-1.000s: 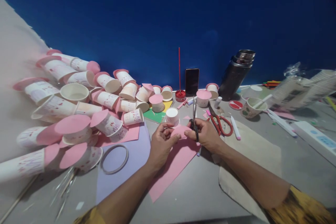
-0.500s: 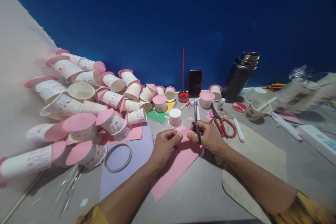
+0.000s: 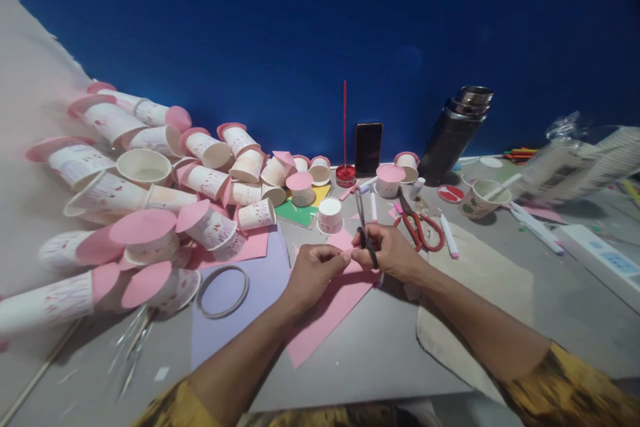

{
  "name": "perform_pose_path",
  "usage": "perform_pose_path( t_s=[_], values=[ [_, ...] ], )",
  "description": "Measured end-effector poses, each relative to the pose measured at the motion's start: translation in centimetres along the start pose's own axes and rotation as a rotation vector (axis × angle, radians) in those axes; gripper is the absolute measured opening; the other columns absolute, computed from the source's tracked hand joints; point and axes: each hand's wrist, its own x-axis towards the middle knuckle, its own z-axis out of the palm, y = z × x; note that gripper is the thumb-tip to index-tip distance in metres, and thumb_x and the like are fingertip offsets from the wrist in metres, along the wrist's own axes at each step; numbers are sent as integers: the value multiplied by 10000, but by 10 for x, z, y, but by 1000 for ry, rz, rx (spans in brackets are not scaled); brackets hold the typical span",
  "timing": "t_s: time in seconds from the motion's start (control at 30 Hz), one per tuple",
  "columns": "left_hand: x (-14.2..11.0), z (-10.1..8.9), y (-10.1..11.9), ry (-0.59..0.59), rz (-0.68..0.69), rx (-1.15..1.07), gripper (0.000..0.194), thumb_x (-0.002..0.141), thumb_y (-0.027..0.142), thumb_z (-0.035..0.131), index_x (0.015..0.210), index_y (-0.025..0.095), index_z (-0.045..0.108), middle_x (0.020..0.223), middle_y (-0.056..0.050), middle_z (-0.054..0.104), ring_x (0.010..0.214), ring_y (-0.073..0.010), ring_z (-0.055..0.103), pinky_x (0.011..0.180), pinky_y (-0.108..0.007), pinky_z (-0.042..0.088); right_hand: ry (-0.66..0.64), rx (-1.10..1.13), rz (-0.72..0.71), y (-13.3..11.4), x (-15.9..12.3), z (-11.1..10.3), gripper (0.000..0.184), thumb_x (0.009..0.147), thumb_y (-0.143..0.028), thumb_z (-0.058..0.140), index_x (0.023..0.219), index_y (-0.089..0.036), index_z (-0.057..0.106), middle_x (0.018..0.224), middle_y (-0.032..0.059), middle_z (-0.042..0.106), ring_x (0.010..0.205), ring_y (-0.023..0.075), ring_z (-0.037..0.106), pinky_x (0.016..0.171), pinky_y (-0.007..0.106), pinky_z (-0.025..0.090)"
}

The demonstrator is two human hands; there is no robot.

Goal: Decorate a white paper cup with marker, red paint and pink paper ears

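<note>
My left hand (image 3: pixel 313 273) is closed, thumb and forefinger pinching a small piece of pink paper (image 3: pixel 343 239). Close beside it, my right hand (image 3: pixel 387 252) has black-handled scissors (image 3: pixel 369 250) hooked on its fingers, blades pointing up and away. The right fingertips meet the left ones at the same small piece, whose exact shape is partly hidden. Under both hands lies a larger pink sheet (image 3: pixel 323 323) on the table. Just beyond the fingers stands an upside-down white paper cup (image 3: pixel 330 213) with a printed pattern.
Many paper cups with pink paper discs (image 3: pixel 144 227) crowd the left. A grey ring (image 3: pixel 201 300) lies on a lilac sheet (image 3: pixel 270 290). At right are red-handled pliers (image 3: pixel 425 230), a marker (image 3: pixel 449 237), a cloth (image 3: pixel 475 300), a dark flask (image 3: pixel 453 137) and a power strip (image 3: pixel 603 260).
My fingertips have come closer together over the small pink piece, which now shows less of its surface. The scissors stay in my right hand. The whole view has shifted slightly.
</note>
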Motion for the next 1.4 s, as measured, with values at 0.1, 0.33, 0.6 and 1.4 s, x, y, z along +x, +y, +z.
perform_pose_path(
  t_s=[0.1,0.33,0.6,1.4],
  values=[
    [-1,0,1,-20,-18,-17,328,769,384,762,555,144,697,531,-10,545,560,-114,424,544,-270,312,-6,-22,-25,-2,-1,0,250,643,-327,829,780,-186,675,630,-34,594,583,117,477,532,248,366],
    [0,5,-7,-169,-175,-365,323,651,367,909,749,147,694,587,25,600,498,-94,526,559,-272,491,126,99,-11,-5,-1,-1,299,626,-360,837,786,-195,646,608,-50,582,561,119,488,559,268,416],
    [1,12,-13,-121,-201,-339,244,707,320,823,744,131,674,569,-30,666,421,-107,557,421,-231,439,158,102,-48,-2,-2,6,269,647,-373,802,779,-200,643,644,-35,606,589,131,513,582,284,441],
    [2,19,-13,-79,-209,-430,154,681,294,697,654,158,631,421,12,583,309,-104,448,335,-235,398,334,185,-167,7,-7,20,306,696,-365,842,850,-199,636,711,-33,634,609,125,545,595,263,472]
  ],
)
